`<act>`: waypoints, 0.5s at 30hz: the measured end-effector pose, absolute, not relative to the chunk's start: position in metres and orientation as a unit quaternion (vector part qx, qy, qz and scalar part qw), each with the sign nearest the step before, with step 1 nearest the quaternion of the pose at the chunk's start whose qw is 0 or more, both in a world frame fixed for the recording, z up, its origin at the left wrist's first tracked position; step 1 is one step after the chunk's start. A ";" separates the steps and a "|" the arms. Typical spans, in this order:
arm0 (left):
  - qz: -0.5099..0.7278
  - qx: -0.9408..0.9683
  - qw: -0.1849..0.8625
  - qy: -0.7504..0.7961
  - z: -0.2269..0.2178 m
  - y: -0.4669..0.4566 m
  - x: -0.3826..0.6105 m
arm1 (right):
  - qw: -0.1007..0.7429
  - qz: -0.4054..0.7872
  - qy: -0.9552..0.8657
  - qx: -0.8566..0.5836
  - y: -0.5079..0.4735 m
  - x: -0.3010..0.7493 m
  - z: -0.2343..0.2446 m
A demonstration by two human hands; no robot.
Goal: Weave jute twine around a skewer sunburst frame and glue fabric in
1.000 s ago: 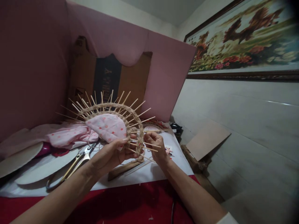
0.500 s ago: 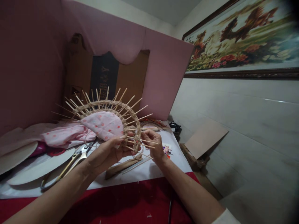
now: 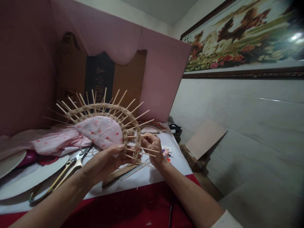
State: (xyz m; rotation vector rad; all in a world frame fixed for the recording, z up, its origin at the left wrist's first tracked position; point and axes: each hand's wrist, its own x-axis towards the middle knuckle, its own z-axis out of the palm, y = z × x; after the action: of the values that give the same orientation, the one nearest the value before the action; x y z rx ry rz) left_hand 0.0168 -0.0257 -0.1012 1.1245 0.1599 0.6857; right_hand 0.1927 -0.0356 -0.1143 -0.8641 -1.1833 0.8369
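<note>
A half-round woven piece [image 3: 104, 107] stands raised over the table, with thin wooden sticks fanning out past two bands of braided twine. Its inner half-disc [image 3: 99, 131] is covered in pink cloth with red dots. My left hand [image 3: 108, 160] grips the lower right end of the piece, thumb on the front and fingers behind. At the outer band's right edge, my right hand [image 3: 152, 148] is closed in a pinch among the stick ends. What lies between its fingertips is hidden.
Large scissors [image 3: 63, 174] lie at left beside white oval boards [image 3: 35, 180] and crumpled dotted pink cloth [image 3: 57, 141]. Under the hands is a brown strip [image 3: 116, 175]. A similar half-round piece [image 3: 149, 129] lies behind. A pink-covered cardboard panel [image 3: 163, 76] stands at the back.
The view has shifted slightly, so everything sits a little further left. The right hand stays at the band's edge, its fingers slightly changed in pose; the left keeps its grip.
</note>
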 end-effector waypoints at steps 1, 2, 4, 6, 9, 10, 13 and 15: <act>0.321 0.526 0.784 0.075 -0.101 -0.026 0.017 | 0.663 0.372 -0.524 -0.384 -0.036 0.192 -0.114; 0.323 0.528 0.781 0.075 -0.101 -0.025 0.017 | 0.661 0.374 -0.524 -0.386 -0.036 0.192 -0.115; 0.328 0.531 0.778 0.076 -0.102 -0.025 0.017 | 0.656 0.378 -0.525 -0.388 -0.037 0.192 -0.115; 0.330 0.530 0.778 0.078 -0.102 -0.024 0.017 | 0.653 0.382 -0.526 -0.388 -0.037 0.192 -0.114; 0.336 0.527 0.776 0.081 -0.101 -0.025 0.017 | 0.647 0.393 -0.527 -0.386 -0.036 0.193 -0.115; 0.338 0.527 0.776 0.083 -0.100 -0.026 0.017 | 0.645 0.398 -0.527 -0.384 -0.036 0.194 -0.115; 0.337 0.526 0.776 0.082 -0.097 -0.028 0.016 | 0.638 0.415 -0.526 -0.380 -0.035 0.197 -0.115; 0.333 0.513 0.787 0.081 -0.097 -0.027 0.015 | 0.635 0.419 -0.526 -0.380 -0.034 0.197 -0.114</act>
State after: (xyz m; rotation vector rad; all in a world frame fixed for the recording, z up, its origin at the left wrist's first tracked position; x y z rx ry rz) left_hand 0.0151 -0.0275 -0.0970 1.1064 0.1750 0.7177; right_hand 0.1974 -0.0340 -0.1141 -0.8694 -1.2019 0.9580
